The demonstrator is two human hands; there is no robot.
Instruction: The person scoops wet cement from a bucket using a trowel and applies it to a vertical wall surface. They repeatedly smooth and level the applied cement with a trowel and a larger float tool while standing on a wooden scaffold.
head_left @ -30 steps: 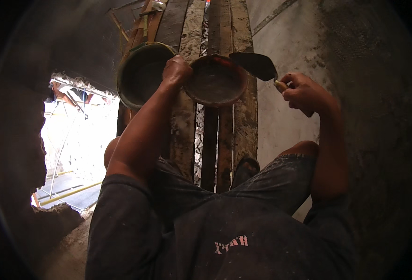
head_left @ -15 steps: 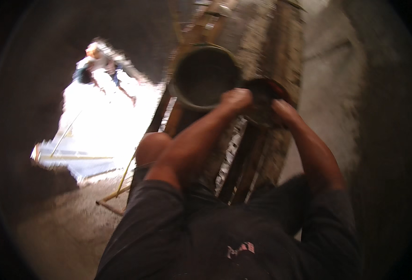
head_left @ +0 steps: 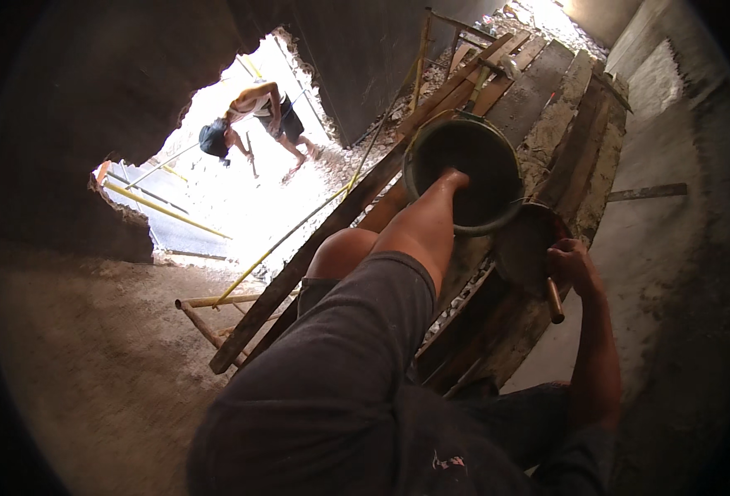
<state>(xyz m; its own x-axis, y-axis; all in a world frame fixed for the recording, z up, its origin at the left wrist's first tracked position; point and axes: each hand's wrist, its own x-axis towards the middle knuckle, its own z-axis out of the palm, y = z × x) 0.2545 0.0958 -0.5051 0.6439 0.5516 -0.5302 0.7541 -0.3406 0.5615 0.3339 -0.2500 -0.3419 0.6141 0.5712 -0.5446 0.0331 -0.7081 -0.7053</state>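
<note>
My left hand (head_left: 457,178) reaches down into a dark round bucket (head_left: 414,178) that stands on the planks; its fingers are lost in the shadow inside. Just to the right and nearer to me is a second dark, shallower container (head_left: 520,256). Over its right side, my right hand (head_left: 572,260) is closed around a tool with a rounded wooden handle (head_left: 555,302), whose butt sticks out below the fist. The tool's other end cannot be made out against the dark container.
Rough planks (head_left: 547,99) form a raised platform, with a hammer (head_left: 497,68) lying farther along it. Yellowish poles (head_left: 299,219) stand at its left. Beyond a broken wall opening (head_left: 146,240), a co-worker (head_left: 257,107) bends over bright rubble. A concrete wall (head_left: 671,248) is at the right.
Both hands were close together over the smaller container. Now my left hand is inside the bucket, and my right hand grips the wooden handle. The view has swung, moving the platform rightward.
</note>
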